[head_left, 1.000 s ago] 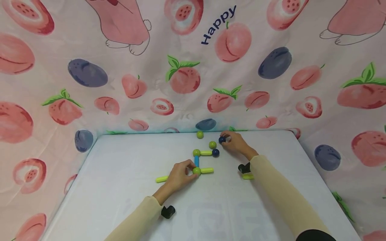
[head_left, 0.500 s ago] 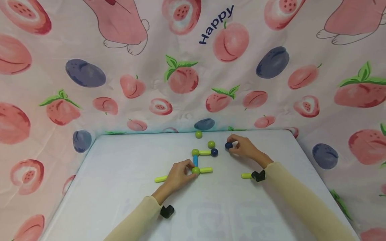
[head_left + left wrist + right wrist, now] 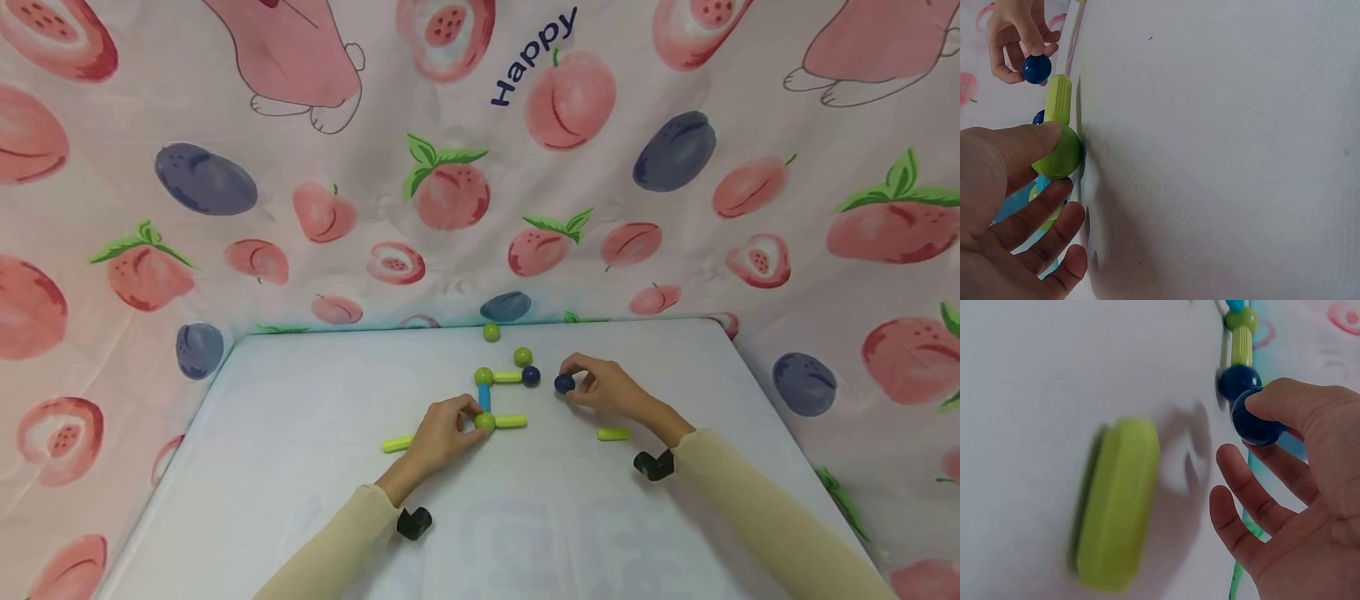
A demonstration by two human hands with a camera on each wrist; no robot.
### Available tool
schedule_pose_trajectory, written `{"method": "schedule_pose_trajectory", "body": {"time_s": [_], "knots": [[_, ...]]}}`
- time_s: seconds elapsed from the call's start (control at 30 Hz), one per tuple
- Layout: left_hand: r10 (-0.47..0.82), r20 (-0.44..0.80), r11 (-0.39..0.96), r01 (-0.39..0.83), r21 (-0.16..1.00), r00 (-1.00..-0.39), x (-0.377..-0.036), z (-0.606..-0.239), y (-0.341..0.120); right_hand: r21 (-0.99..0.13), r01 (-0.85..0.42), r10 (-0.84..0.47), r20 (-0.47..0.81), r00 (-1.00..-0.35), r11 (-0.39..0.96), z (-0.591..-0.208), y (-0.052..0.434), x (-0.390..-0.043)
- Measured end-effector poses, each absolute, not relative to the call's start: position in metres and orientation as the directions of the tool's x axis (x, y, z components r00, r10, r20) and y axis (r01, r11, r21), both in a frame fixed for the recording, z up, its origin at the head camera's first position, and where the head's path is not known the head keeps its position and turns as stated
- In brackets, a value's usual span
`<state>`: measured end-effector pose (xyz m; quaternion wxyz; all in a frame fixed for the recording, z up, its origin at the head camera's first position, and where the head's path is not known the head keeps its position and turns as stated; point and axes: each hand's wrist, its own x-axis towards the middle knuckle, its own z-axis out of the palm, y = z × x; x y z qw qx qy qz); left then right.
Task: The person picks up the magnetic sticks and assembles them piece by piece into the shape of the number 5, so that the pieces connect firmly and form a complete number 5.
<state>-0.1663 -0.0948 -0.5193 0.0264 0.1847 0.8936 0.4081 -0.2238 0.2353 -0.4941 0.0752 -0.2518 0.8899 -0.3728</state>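
Note:
My left hand (image 3: 442, 433) pinches a green ball (image 3: 485, 422) between thumb and forefinger. From that ball a yellow-green rod (image 3: 512, 422) points right and a blue rod (image 3: 483, 397) runs back to another green ball (image 3: 483, 377). A second yellow-green rod (image 3: 507, 377) links this one to a dark blue ball (image 3: 531, 377). To the right, my right hand (image 3: 611, 387) holds a loose dark blue ball (image 3: 1257, 419) by thumb and fingertips, apart from the joined pieces. Its other fingers are spread in the right wrist view.
A loose yellow-green rod (image 3: 613, 434) lies in front of the right hand. Another rod (image 3: 397, 444) lies left, partly behind the left hand. Two loose green balls, one nearer (image 3: 522, 357) and one at the back edge (image 3: 491, 332), rest on the white table (image 3: 300, 392).
My right hand has come toward the front and slightly right with the dark blue ball, uncovering the loose rod. The left hand keeps its pinch on the green ball.

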Motion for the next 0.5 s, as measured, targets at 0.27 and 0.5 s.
{"method": "schedule_pose_trajectory", "body": {"time_s": [0.27, 0.5], "knots": [[0.351, 0.09, 0.606, 0.299, 0.737, -0.932, -0.168, -0.521, -0.094, -0.723, -0.373, -0.527, 0.015, -0.85, 0.581, -0.5, 0.221, -0.208], [0.348, 0.1, 0.602, 0.304, 0.738, -0.932, -0.168, -0.522, -0.094, -0.735, -0.385, -0.544, 0.027, -0.839, 0.559, -0.505, 0.212, -0.201]]}}
